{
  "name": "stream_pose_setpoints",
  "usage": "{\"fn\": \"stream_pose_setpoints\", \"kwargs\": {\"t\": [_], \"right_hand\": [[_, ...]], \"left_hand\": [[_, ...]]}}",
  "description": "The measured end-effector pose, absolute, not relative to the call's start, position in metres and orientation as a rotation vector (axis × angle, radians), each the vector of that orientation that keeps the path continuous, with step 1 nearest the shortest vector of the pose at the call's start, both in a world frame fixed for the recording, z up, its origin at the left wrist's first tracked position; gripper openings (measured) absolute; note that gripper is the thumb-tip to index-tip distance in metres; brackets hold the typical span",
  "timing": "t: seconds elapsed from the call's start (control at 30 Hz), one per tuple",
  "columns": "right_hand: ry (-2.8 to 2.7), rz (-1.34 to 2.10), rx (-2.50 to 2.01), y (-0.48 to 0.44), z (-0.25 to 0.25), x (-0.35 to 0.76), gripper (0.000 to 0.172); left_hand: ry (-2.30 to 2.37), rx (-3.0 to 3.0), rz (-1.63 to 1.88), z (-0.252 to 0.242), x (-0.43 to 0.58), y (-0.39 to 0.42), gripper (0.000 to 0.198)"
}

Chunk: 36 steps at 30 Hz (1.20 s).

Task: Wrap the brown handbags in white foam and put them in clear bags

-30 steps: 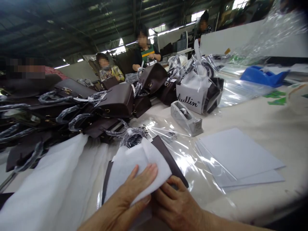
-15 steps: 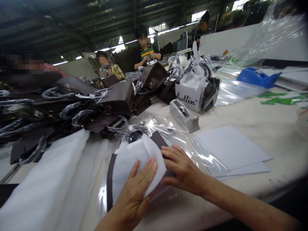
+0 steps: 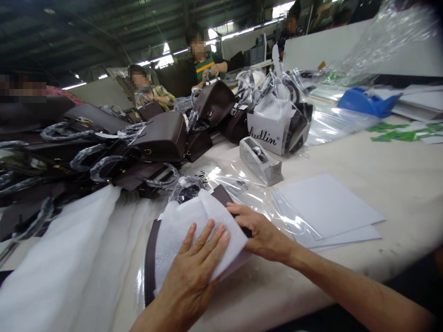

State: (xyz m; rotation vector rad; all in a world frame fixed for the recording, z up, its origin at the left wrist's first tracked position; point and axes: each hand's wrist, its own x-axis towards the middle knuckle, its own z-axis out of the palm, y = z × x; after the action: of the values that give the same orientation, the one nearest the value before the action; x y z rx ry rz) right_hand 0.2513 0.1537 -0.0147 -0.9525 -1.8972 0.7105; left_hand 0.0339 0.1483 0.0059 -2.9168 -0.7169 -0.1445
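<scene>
A dark brown handbag (image 3: 151, 265) lies in front of me with a white foam sheet (image 3: 180, 235) covering its face. Its handles (image 3: 187, 188), wrapped in clear film, stick out at the far end. My left hand (image 3: 196, 265) rests flat on the foam with its fingers spread. At the bag's right side, my right hand (image 3: 265, 233) grips the edge, the thumb near the foam's corner and the fingertips on the dark side; part of its grip is hidden. Clear plastic (image 3: 226, 177) with printing lies beneath and beyond the bag.
White foam sheets (image 3: 65, 258) are stacked at left. Brown handbags (image 3: 162, 136) pile up behind them. A grey tape dispenser (image 3: 261, 161), white cards (image 3: 328, 207), a wrapped bag with printed paper (image 3: 268, 127) and a blue dispenser (image 3: 368, 102) stand across the table. Several people are beyond.
My right hand has closed in on the bag's right edge, and the foam's corner now reaches further right over that side. My left hand stays on the foam, its fingers more spread.
</scene>
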Motion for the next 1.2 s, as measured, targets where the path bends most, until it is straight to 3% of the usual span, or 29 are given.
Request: {"fn": "stream_pose_setpoints", "kwargs": {"t": [0.5, 0.73, 0.83, 0.97, 1.2], "right_hand": [[-1.608, 0.899, -1.191, 0.151, -0.024, 0.249, 0.014], [-1.510, 1.019, -1.141, 0.156, -0.029, 0.246, 0.007], [-1.477, 1.077, -1.150, 0.157, -0.029, 0.246, 0.007], [-1.434, 1.112, -1.203, 0.155, -0.029, 0.243, 0.013], [-1.317, 1.138, -1.213, 0.150, -0.030, 0.239, 0.042]], "left_hand": [[-0.385, -2.885, -0.103, 0.001, 0.035, 0.147, 0.057], [-0.371, -2.787, 0.009, 0.004, 0.036, 0.147, 0.059], [-0.380, -2.798, -0.136, 0.004, 0.042, 0.142, 0.047], [-0.575, -2.697, -0.578, -0.007, 0.060, 0.130, 0.027], [-0.778, -2.674, -0.927, -0.015, 0.076, 0.127, 0.027]]}}
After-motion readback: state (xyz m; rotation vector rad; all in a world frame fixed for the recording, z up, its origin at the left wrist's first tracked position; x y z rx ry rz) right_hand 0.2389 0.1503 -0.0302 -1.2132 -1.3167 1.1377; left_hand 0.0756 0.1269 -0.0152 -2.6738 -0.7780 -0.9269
